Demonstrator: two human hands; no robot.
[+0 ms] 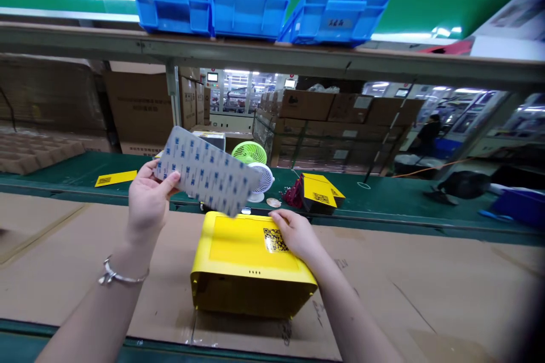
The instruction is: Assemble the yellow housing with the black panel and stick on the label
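Head view. Left hand (147, 201): thumb and fingers pinched on the left end of a flat, pale grey, round-cornered sheet printed with repeated blue marks (208, 170); a silver-coloured metal bracelet (121, 279) at the wrist. Sheet held tilted, up behind the box's rear left; its lower corner overlaps the box's back edge in view, contact not certain.

Right hand (300, 235): laid on the top right of a bright yellow, hollow, open-fronted box (238, 241), fingers bent at the rear edge; whether it grips, cannot tell. Box: standing on flat brown cardboard (383, 289), dark opening toward the wearer, black QR code on top beside the right hand.

Dark green ledge behind (374, 198), left to right: one flat yellow piece with QR code (117, 178); one lime-green round fan (249, 152); one white round fan (264, 177), in front of the green one; one dark red bundle (293, 195), touching or just beside a stack of yellow QR-coded pieces (319, 190).

Shelf above: three blue plastic bins (251, 14), in a row.
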